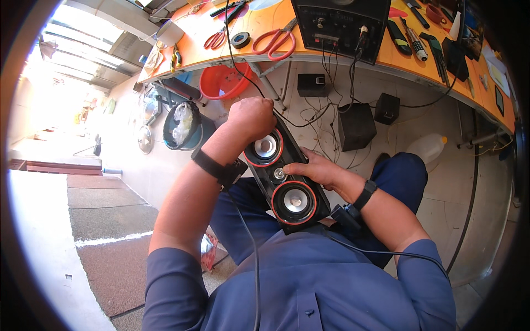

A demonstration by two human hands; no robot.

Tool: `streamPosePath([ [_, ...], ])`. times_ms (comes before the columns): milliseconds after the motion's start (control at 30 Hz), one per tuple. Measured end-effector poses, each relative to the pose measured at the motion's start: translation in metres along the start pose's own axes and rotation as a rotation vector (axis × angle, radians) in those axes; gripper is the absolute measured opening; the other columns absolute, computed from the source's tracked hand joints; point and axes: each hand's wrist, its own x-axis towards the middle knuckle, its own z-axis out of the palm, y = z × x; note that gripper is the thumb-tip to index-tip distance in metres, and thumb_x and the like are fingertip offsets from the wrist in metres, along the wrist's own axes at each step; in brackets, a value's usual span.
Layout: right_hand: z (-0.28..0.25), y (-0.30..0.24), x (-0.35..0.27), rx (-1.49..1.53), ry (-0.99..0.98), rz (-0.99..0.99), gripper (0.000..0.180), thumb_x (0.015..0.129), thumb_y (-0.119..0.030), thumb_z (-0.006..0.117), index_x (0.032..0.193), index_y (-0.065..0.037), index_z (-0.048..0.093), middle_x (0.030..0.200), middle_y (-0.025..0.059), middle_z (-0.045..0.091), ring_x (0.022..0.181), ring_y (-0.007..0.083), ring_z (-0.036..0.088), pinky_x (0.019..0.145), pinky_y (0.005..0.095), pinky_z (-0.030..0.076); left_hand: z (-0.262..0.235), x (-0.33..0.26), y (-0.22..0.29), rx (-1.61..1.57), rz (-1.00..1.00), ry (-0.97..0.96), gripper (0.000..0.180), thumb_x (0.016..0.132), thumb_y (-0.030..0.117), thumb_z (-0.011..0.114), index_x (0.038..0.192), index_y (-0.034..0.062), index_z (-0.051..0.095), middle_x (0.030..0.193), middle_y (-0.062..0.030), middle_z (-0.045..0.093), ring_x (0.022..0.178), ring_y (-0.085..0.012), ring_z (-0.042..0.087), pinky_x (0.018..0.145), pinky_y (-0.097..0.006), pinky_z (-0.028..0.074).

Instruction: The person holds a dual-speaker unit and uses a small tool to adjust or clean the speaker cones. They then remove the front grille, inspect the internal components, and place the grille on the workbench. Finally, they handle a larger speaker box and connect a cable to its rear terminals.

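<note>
A long black speaker (284,175) with two red-ringed cones and a small silver tweeter between them rests tilted on my lap. My right hand (321,170) grips its right side, with the thumb lying across the front by the tweeter. Over the speaker's far end is my left hand (252,118), closed, its fingers curled down out of sight. What those fingers hold, if anything, is hidden. A thin black cable (251,80) runs down from the table close past the left knuckles.
An orange worktable (301,55) carries red-handled scissors (274,44), black tape (240,39), a large black speaker box (339,25) and a utility knife (398,37). Below stand a red basin (223,81), a bucket (205,132), small black speakers (356,128) with trailing wires, and a plastic jug (426,148).
</note>
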Motion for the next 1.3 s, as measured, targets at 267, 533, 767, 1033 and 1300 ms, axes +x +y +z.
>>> streamPosePath([
  [267,0.002,-0.007,-0.001,0.008,-0.021,-0.011,0.093,0.084,-0.032,0.086,0.154,0.003,0.037,0.135,0.0181,0.063,0.117,0.0225,0.066,0.099,0.0353,0.055,-0.003,0.005,-0.001,0.043,0.005,-0.054,0.029,0.09,0.027,0.064,0.103,0.0029,0.073,0.103,-0.021,0.075,0.101,-0.0386,0.073,0.088,-0.049,0.058],
  [533,0.002,-0.006,0.003,0.002,-0.018,-0.007,0.097,0.083,-0.032,0.087,0.155,0.004,0.034,0.135,0.0189,0.062,0.118,0.0231,0.066,0.098,0.0357,0.056,-0.005,0.003,-0.005,0.063,0.031,-0.02,0.027,0.088,0.021,0.062,0.104,0.0043,0.077,0.102,-0.0192,0.077,0.099,-0.0362,0.074,0.086,-0.045,0.059],
  [767,0.003,-0.004,0.005,0.008,0.004,0.015,0.099,0.081,-0.033,0.088,0.155,0.004,0.033,0.135,0.019,0.063,0.117,0.0235,0.066,0.099,0.0363,0.056,-0.004,0.005,-0.013,0.025,0.053,-0.009,0.024,0.085,0.015,0.064,0.104,0.0033,0.075,0.102,-0.0192,0.076,0.1,-0.0375,0.074,0.086,-0.047,0.059],
  [1033,0.002,-0.005,0.007,-0.015,0.015,0.031,0.101,0.08,-0.035,0.089,0.155,0.004,0.034,0.135,0.0192,0.062,0.118,0.0237,0.066,0.099,0.0362,0.055,0.001,0.007,-0.014,0.042,0.033,-0.025,0.025,0.087,0.018,0.063,0.103,0.003,0.075,0.103,-0.019,0.076,0.1,-0.0367,0.074,0.086,-0.046,0.06],
  [1300,-0.001,-0.003,0.01,-0.028,0.022,0.035,0.099,0.08,-0.036,0.088,0.154,0.005,0.035,0.134,0.0192,0.063,0.117,0.0232,0.066,0.099,0.0357,0.055,-0.002,0.007,-0.013,0.059,0.039,-0.023,0.027,0.09,0.024,0.065,0.102,0.0026,0.076,0.103,-0.0182,0.077,0.099,-0.0351,0.075,0.085,-0.045,0.06],
])
